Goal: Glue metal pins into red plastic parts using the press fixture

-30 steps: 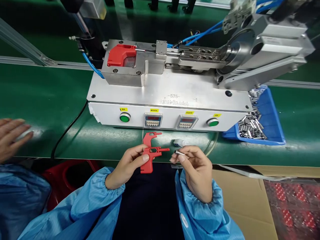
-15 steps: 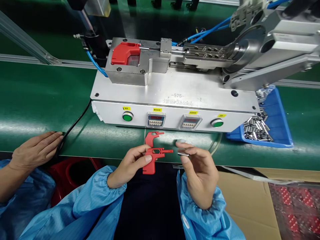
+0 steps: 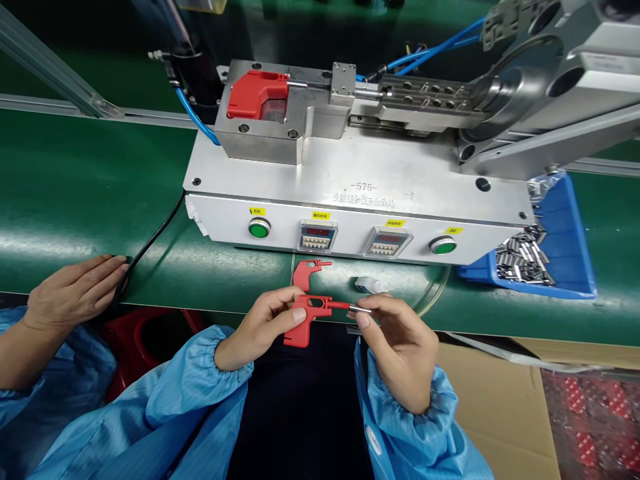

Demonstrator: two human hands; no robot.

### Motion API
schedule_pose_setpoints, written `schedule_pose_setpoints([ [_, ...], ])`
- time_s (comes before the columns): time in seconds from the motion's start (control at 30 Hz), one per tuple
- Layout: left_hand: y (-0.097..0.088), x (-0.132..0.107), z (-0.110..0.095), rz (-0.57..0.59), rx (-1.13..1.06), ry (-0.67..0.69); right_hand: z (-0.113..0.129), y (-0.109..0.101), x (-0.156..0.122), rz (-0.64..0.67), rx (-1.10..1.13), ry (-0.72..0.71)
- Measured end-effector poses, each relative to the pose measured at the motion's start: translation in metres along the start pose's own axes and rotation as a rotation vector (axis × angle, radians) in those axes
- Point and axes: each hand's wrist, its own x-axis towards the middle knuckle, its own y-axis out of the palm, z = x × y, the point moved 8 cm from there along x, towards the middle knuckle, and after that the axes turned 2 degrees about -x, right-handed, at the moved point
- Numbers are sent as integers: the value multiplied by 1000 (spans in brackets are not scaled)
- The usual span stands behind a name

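My left hand grips a red plastic gun-shaped part by its body, thumb on top, with its thin nozzle pointing right. Between the thumb and fingers of my right hand is a small metal tube. The tube's left end meets the nozzle tip; how far it sits over the tip I cannot make out. Just beyond, a second red gun-shaped part lies on the green bench. A small white bottle lies near my right fingertips. Another red part is seated in the machine's metal block.
The press machine with green buttons stands across the bench. At right, a blue bin holds many metal tubes. Another person's hand rests on the bench at left, by a black cable. Cardboard is at lower right.
My right hand has brought the metal tube left to the nozzle tip of the red part, from a short gap away. The view has shifted slightly. The other person's hand stays on the bench.
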Motion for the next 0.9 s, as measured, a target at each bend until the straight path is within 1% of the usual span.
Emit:
schedule_pose_setpoints([
  [0.1,-1,0,-2,0,7,12,3,0,1,27,-51,-48],
  [0.17,-2,0,-3,8,25,19,7,2,2,60,-125,-105],
  [0.2,-2,0,-3,29,32,16,11,4,3,87,-168,-144],
  [0.3,6,-2,-2,148,39,-16,21,13,2,200,-282,-285],
  [0.37,10,-4,-3,186,58,-23,26,18,-1,257,-337,-367],
  [0.47,7,-4,-6,145,109,7,28,22,-5,285,-437,-425],
  [0.63,1,-5,-9,79,188,72,31,23,-10,275,-598,-479],
  [0.77,-7,-7,-8,-30,267,80,33,27,-12,270,-723,-552],
  [0.83,-9,-7,-8,-59,285,78,33,27,-12,256,-741,-568],
  [0.9,-8,-8,-10,-64,286,76,33,27,-12,244,-735,-564],
])
